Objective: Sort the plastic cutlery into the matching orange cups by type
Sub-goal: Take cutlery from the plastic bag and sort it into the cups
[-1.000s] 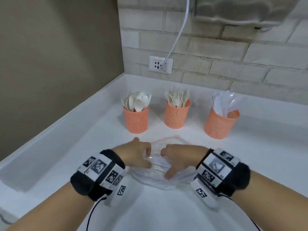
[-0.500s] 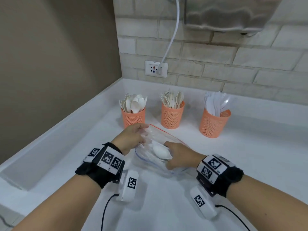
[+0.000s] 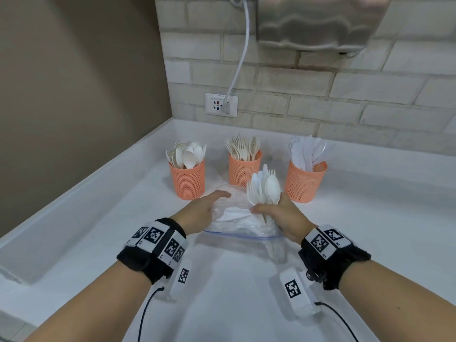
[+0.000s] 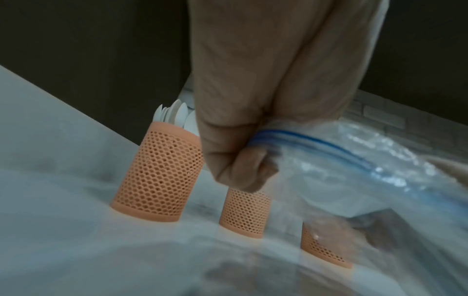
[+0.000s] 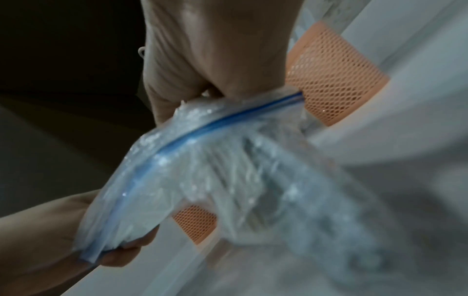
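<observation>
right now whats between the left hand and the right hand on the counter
In the head view, the clear zip bag lies between the left hand and the right hand, which grips a bunch of white cutlery.

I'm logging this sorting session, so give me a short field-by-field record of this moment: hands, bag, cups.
left hand: pinches the bag's blue zip edge
right hand: grips a mixed bunch of cutlery, heads up, above the bag
bag: clear, open, on the counter, white cutlery still inside
left cup: spoons
middle cup: forks
right cup: white cutlery, probably knives
</observation>
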A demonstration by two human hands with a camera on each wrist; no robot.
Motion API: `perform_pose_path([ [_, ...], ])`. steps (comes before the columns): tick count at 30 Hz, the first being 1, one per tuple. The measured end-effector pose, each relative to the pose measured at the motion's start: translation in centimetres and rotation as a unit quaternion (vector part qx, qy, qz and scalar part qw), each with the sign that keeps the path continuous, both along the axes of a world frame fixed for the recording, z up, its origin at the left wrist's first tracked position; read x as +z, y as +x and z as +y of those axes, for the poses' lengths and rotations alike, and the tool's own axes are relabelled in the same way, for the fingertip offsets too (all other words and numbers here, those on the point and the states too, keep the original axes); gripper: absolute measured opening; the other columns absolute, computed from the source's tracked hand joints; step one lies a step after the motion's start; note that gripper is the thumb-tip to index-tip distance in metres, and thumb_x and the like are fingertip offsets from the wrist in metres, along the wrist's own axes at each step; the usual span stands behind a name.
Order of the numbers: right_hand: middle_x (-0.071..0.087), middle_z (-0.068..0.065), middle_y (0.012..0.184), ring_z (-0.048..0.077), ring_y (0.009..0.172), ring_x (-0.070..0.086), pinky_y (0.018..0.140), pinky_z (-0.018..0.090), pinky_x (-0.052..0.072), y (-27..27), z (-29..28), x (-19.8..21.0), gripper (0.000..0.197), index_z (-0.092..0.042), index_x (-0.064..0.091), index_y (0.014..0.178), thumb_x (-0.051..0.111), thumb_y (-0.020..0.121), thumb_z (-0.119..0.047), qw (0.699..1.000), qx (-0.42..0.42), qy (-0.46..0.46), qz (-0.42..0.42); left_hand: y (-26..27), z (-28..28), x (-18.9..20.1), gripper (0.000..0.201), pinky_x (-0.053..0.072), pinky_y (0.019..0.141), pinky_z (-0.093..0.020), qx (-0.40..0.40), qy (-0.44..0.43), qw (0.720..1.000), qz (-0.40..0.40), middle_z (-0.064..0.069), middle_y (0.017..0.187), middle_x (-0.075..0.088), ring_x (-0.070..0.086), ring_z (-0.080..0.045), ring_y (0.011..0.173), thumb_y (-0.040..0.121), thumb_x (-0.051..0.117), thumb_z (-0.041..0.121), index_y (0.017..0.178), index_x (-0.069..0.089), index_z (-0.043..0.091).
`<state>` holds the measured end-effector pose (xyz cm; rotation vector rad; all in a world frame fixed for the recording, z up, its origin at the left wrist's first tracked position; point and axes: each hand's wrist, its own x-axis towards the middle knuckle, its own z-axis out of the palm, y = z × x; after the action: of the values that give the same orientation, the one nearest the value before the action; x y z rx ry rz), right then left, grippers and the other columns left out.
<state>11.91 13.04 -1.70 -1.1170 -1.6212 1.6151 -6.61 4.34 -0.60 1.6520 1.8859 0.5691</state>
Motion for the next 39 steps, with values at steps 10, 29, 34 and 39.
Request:
perform_pose_path([
  [10,0.052,0.005,0.054,0.017,0.051,0.055,0.063,0.033,0.049,2.7,2.0,1.5,0.013,-0.006,0.054,0.082,0.054,0.082,0.007,0.949,-0.192,-0.050,0.247,0.4,0.0,-2.0,0.031,0.041,0.088,-0.030,0.008,-0.180,0.957,0.226,-0.019,0.121,0.055,0.055,-0.031,0.110,0.094,0.032,0.002,0.115,0.055,-0.001],
  [29,0.064,0.004,0.083,0.015,0.082,0.064,0.067,0.023,0.055,-2.6,-1.3,4.7,0.019,-0.005,0.060,0.107,0.055,0.089,-0.003,0.986,-0.046,-0.009,0.158,6.4,2.6,2.5,0.111,0.039,0.107,-0.030,0.014,0.071,0.979,-0.192,-0.005,0.149,0.035,0.038,-0.019,0.135,0.071,0.074,0.011,0.150,-0.003,0.022],
  [34,0.059,0.000,0.080,0.012,0.071,0.057,0.048,0.022,0.039,-2.3,-1.7,6.3,0.036,-0.010,0.055,0.117,0.063,0.085,-0.025,0.998,0.043,-0.026,0.046,7.4,3.1,2.6,0.034,0.053,0.061,-0.019,0.026,0.082,0.936,-0.341,-0.013,0.085,0.062,0.065,-0.015,0.074,0.081,0.051,-0.010,0.114,0.049,0.000],
  [39,0.067,-0.004,0.100,0.002,0.086,0.059,0.074,0.013,0.041,-0.4,-1.3,6.4,0.027,-0.016,0.063,0.108,0.046,0.096,-0.033,0.995,0.083,0.050,-0.038,5.7,3.4,2.4,0.021,0.057,0.064,-0.024,0.033,0.040,0.859,-0.509,-0.002,0.070,0.071,0.067,-0.009,0.064,0.093,0.045,0.000,0.111,0.056,0.002],
])
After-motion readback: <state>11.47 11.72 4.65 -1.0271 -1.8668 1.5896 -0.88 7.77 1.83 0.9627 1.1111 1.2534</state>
